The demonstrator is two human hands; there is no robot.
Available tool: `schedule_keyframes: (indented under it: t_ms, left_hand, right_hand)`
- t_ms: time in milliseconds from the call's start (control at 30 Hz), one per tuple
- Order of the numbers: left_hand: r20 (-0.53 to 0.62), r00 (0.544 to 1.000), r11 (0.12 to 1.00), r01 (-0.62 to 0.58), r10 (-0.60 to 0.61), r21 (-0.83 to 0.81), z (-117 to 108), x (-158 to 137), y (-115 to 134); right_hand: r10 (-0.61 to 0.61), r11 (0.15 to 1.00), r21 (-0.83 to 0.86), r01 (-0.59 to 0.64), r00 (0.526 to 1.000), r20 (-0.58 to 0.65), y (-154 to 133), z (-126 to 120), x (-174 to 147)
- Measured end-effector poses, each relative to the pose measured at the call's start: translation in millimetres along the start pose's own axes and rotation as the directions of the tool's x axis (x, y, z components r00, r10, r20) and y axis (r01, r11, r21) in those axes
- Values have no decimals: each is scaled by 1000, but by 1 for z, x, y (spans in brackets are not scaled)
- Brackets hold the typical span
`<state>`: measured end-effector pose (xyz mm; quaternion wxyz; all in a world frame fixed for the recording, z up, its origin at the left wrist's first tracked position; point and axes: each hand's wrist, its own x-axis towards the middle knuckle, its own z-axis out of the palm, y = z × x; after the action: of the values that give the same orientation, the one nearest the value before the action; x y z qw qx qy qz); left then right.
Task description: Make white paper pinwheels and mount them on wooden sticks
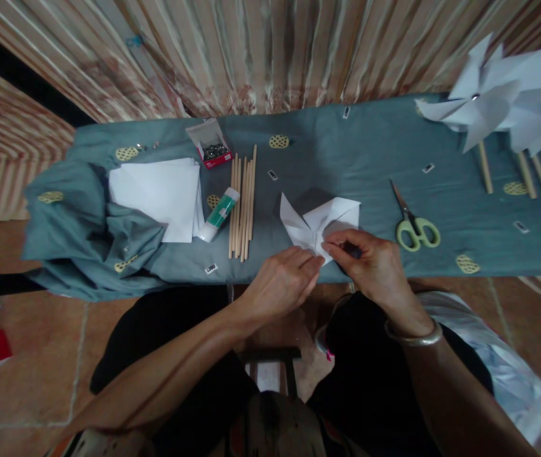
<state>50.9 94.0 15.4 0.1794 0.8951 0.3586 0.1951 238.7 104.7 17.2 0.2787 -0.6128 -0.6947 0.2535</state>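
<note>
A white paper pinwheel point(333, 214) lies near the front edge of the cloth-covered table, partly folded, with some points turned in toward its middle. My left hand point(286, 279) closes its fingers on the lower edge of the paper. With thumb and forefinger together, my right hand point(370, 261) pinches the paper close to its centre. The fingertips of both hands nearly meet there and cover part of the folds. To the right lie scissors point(412, 223) with green handles, blades pointing away from me.
Left of the pinwheel are several wooden sticks point(242, 209), a green-and-white glue stick point(220, 214), an open red box point(214, 151) of small metal pieces and a stack of white paper point(160, 193). Finished pinwheels point(489, 105) on sticks lie at far right. A curtain point(251, 57) hangs behind.
</note>
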Motion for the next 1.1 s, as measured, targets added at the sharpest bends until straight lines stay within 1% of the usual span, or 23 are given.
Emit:
schedule_keyframes:
  t_ms: [300,467,767,900,1100]
  left_hand:
    - [0,1000,1000,9,-9,-1,0,1,0]
    - [2,1000,1000,23,-23,-9,0,1,-1]
    - [15,999,999,38,-38,-16,0,1,-1]
    - [3,1000,999,31,-30,-14,1,2,-1]
    - [-20,999,1000,25,-25,-14,1,2,-1]
  right_hand:
    - [-134,983,-124,133,991,-5,-3,2,2]
    - [-157,978,-144,153,987,-15,-4,3,2]
    - [-174,970,-171,172,985,4,-6,3,2]
    - [-202,955,-217,201,979,16,-7,4,1]
    - [-238,915,-320,247,969,68,-10,4,0]
